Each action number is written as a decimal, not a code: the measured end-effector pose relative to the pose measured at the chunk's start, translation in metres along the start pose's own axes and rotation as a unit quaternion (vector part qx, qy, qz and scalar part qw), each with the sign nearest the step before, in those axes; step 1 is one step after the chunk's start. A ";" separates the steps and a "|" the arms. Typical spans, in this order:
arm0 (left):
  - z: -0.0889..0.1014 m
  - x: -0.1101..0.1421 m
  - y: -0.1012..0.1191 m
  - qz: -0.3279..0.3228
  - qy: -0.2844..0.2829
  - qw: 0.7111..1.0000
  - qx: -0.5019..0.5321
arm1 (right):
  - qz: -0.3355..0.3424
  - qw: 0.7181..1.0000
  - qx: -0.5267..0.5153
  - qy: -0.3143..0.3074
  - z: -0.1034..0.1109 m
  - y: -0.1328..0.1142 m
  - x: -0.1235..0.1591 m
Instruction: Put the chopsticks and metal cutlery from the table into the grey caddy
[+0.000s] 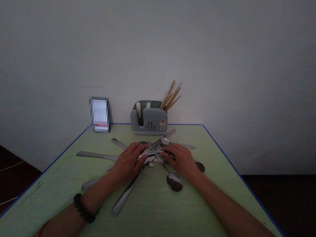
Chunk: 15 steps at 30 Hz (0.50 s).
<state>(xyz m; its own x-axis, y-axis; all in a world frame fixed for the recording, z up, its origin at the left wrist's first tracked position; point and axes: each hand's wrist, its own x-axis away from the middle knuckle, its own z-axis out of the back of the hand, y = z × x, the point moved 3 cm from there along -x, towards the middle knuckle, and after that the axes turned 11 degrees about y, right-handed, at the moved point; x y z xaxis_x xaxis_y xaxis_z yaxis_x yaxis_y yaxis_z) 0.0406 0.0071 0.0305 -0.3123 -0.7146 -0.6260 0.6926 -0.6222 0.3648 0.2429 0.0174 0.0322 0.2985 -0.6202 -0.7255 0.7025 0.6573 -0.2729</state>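
A loose pile of metal cutlery lies on the table in front of me, with handles pointing several ways. My left hand (128, 163) reaches in from the left, thumb and fingers curled around pieces in the middle of the pile. From the right, my right hand (180, 160) has its fingertips and thumb bent onto cutlery there; a short silver piece (154, 153) spans between the two hands. Which pieces each hand grips is partly hidden. A spoon (174, 182) lies bowl toward me beside my right hand. A long handle (126, 198) slants toward me below my left hand.
Behind the pile stands a grey utensil holder (154, 122) with white-handled items and chopsticks (172, 96). A phone with a blurred screen (100, 114) stands upright at the back left. The green table (149, 223) has a blue edge and meets a plain wall.
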 end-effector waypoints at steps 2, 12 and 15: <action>0.000 0.000 -0.001 0.002 0.013 1.000 0.004 | -0.040 0.999 0.005 -0.015 0.000 0.003 0.000; -0.002 0.001 -0.005 0.015 -0.010 0.999 0.029 | -0.036 0.999 -0.014 -0.038 -0.001 0.002 0.001; 0.000 0.000 -0.003 0.012 -0.012 1.000 0.018 | -0.027 0.998 -0.032 -0.037 -0.002 0.001 0.001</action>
<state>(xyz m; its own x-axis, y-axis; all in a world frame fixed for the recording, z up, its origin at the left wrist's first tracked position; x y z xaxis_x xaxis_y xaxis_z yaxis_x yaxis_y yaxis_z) 0.0384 0.0096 0.0294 -0.3117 -0.7364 -0.6005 0.6761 -0.6160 0.4044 0.2423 0.0185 0.0301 0.3108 -0.6839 -0.6601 0.6766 0.6469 -0.3516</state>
